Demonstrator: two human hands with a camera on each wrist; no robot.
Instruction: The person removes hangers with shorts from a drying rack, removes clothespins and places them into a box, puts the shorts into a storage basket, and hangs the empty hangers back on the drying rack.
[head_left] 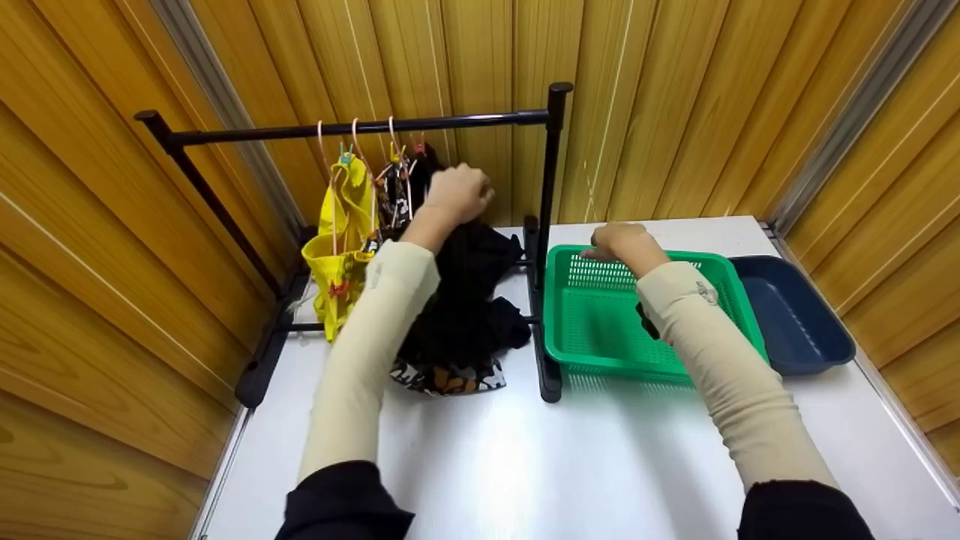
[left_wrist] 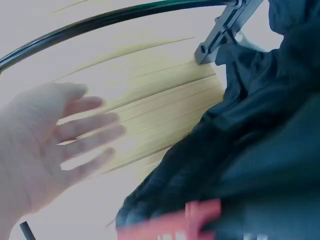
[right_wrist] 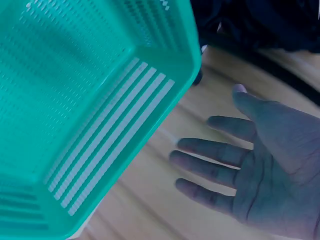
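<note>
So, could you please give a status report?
Left hand open, near black clothes. Right hand open, near green basket. Yellow clothing hanging on rack. Left sleeve partly hiding clothes.

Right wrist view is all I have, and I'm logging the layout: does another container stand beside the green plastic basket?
Observer: Yes, the head view shows a navy blue tray to the right of the green plastic basket.
Operator: Is the left hand holding anything?
Observer: No, the left wrist view shows it empty, fingers extended, beside a black garment.
Operator: Anything hung nearby?
Observer: Yes, yellow clothing hangs from the black clothes rack.
</note>
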